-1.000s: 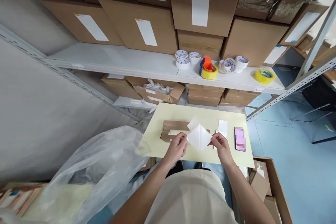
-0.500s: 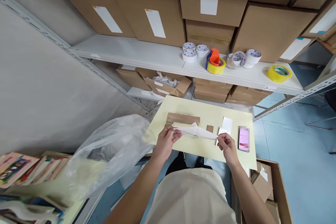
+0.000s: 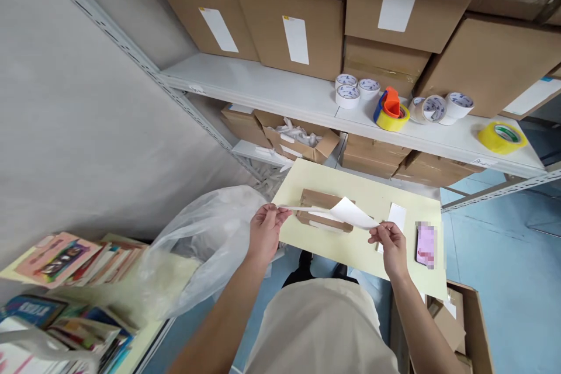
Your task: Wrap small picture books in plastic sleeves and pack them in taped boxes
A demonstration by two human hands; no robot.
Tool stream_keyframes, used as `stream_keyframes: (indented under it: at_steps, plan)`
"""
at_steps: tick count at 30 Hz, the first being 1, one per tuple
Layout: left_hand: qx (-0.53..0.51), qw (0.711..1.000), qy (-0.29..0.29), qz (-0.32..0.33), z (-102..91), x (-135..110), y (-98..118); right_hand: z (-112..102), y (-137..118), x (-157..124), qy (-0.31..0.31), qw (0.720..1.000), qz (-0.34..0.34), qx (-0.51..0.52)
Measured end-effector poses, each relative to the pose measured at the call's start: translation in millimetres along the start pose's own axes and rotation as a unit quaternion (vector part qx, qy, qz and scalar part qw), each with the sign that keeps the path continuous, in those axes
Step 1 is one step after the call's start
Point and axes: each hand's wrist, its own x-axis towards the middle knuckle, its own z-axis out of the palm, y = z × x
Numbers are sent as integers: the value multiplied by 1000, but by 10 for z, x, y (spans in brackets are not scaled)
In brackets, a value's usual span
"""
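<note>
A thin white paper sheet (image 3: 350, 212) is stretched between my two hands, twisted so that its right half shows a pointed flap. My left hand (image 3: 265, 228) pinches its left end, and my right hand (image 3: 390, 243) pinches the right end. Under the sheet lies a small brown cardboard box (image 3: 322, 197) on the pale yellow table (image 3: 372, 182); the paper partly covers it. White cards (image 3: 397, 215) lie just beyond my right hand. To their right is a phone (image 3: 425, 244) with a pink, blurred screen.
Ahead, a grey shelf (image 3: 272, 89) carries tape rolls (image 3: 348, 96), a tape dispenser (image 3: 392, 111) and large cartons (image 3: 291, 29). A clear plastic bag (image 3: 197, 234) hangs at the table's left. Books (image 3: 65, 260) are stacked at lower left. An open carton (image 3: 475, 327) of boxes stands at lower right.
The view has shifted left, so shelf and table appear further right. My hands have spread slightly apart, and the paper's flap has turned up more toward the right.
</note>
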Motion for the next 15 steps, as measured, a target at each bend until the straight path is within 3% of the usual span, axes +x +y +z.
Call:
stream_keyframes:
  at_steps: [4,8,11,15]
  plan:
    - [47,996,14,78,-222,437,162,232,13,-16,37,999,-20,0]
    - [198,969,-15,148,-367,1012,349,485,54,-66,88,995,-44,-6]
    - [322,929,-75,165,-306,1485,451,683,102,-143,110,992,-55,-14]
    - [440,872,-93,195,4,2101,519,909,174,-300,140,988,-62,-22]
